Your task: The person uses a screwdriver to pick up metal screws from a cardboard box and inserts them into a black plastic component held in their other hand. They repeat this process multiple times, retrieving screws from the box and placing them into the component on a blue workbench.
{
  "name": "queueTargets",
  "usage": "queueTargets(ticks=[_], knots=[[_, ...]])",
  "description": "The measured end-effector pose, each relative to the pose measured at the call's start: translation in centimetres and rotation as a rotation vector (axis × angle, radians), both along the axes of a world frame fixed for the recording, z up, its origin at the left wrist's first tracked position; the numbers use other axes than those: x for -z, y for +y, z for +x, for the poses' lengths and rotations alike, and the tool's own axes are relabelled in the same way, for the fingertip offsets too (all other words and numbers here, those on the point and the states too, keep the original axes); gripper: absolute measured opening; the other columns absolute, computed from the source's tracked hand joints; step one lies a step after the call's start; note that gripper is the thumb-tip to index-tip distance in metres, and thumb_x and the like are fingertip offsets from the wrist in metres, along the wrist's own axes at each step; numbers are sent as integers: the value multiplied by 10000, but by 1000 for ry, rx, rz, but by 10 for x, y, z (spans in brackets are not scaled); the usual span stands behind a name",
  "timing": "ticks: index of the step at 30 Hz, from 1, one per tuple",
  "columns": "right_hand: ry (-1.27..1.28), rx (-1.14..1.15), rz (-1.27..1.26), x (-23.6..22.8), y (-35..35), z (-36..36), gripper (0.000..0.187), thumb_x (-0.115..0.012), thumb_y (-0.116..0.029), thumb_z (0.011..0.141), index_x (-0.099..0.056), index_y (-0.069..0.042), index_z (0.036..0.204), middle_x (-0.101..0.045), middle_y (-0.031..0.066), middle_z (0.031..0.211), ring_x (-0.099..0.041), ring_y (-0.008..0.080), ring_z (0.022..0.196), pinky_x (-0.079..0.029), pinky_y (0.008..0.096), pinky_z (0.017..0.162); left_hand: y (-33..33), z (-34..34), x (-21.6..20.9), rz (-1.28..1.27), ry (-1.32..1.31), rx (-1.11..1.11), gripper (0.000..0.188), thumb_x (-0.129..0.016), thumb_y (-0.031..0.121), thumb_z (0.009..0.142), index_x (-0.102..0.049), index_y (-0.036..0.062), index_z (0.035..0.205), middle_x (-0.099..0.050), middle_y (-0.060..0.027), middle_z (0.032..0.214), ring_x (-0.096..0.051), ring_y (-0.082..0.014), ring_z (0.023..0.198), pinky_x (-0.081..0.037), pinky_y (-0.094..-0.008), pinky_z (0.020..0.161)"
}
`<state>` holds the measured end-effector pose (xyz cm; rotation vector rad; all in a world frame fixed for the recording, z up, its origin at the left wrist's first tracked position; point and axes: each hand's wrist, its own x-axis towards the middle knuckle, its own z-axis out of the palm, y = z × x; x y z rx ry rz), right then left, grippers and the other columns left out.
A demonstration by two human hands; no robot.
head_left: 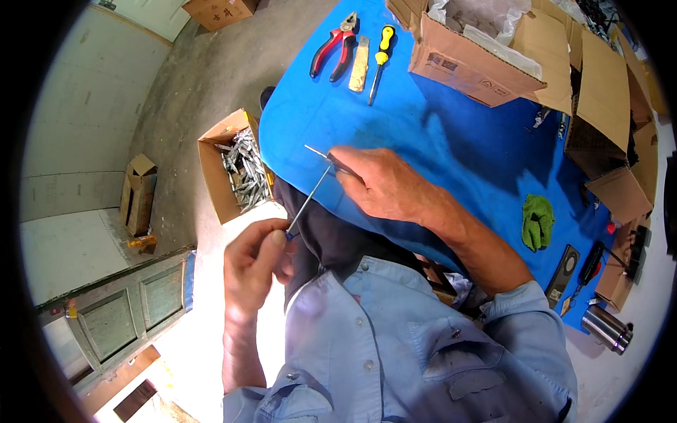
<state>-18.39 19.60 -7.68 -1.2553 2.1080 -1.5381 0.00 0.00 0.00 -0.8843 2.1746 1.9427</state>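
My left hand (255, 259) is closed around the lower end of a thin metal rod (309, 202), where a bit of blue shows at the fingers. The rod slants up and to the right, and its upper tip reaches my right fingertips. My right hand (384, 185) pinches a slim metal piece (316, 151) that sticks out to the left; my fingers hide the rest, so its kind is unclear. The two thin pieces meet or nearly meet there. Below them is my lap, and the blue-covered table (416, 134) lies just beyond my right hand.
Red-handled pliers (348, 46), a worn yellowish bar (360, 67) and a yellow screwdriver (381, 60) lie on the far table. Cardboard boxes (472, 67) stand far right. A green cloth (538, 222) and metal cylinder (606, 328) are at right. Left, a carton (218, 187) holds many metal parts.
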Motion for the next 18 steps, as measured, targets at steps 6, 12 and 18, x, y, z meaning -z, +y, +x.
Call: queueTargets(ticks=[6, 12, 18], knots=[[36, 12, -30, 6, -2, 1, 164, -601, -41, 959, -566, 23, 1106, -621, 263, 851, -624, 470, 780, -484, 508, 643, -9, -5, 1, 323, -72, -82, 278, -648, 160, 1007, -608, -28, 1207, -704, -128, 904, -650, -134, 641, -500, -227, 472], [23, 5, 0, -1, 1, 1, 168, -602, -35, 954, -567, 24, 1108, -631, 263, 860, -632, 475, 799, -488, 510, 656, 7, -2, -8, -57, -26, -25, 402, -786, 70, 848, -588, -21, 1186, -658, -78, 959, -617, -96, 759, -537, -232, 554], [14, 13, -15, 0, 0, 2, 175, -613, -36, 953, -567, 28, 1109, -640, 266, 875, -640, 482, 826, -494, 517, 668, 23, 9, -2, -432, 90, 2, 256, -719, -13, 904, -641, -23, 1148, -685, -83, 960, -634, -83, 762, -499, -220, 588]])
